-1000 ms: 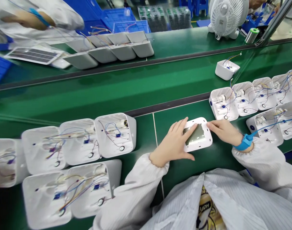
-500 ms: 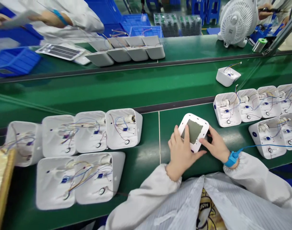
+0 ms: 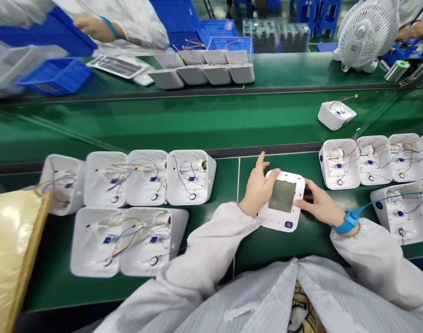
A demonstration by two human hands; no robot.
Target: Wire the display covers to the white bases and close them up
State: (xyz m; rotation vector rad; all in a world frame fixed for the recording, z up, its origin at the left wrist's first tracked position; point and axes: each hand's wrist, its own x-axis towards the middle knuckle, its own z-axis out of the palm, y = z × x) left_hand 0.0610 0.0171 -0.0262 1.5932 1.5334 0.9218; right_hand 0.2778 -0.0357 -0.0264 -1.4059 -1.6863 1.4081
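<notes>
A white front cover with a grey display (image 3: 283, 196) lies tilted slightly over the green bench, display up, with a dark blue button at its lower right. Along its right edge, my right hand (image 3: 320, 206) grips it, thumb on the face and fingers curled behind. My left hand (image 3: 258, 188) is at the upper left side, its thumb touching the cover's corner and its fingers spread off it. A blue wrist strap (image 3: 347, 223) with a cord circles my right wrist. Nearest on the left is an open white housing (image 3: 206, 185) with wires, a small board and a round part inside.
More wired white housings (image 3: 107, 266) stand to the left, and others (image 3: 339, 178) to the right. One housing (image 3: 336, 115) sits on the green belt (image 3: 197, 127). A yellow-wrapped board (image 3: 13, 249) is at far left. Across are a fan (image 3: 366, 37), blue bin (image 3: 55, 78) and a co-worker's hand (image 3: 96, 28).
The cover has been turned so its button corner points down right. My left hand has moved from over the display to its upper left side. The camera view has shifted left.
</notes>
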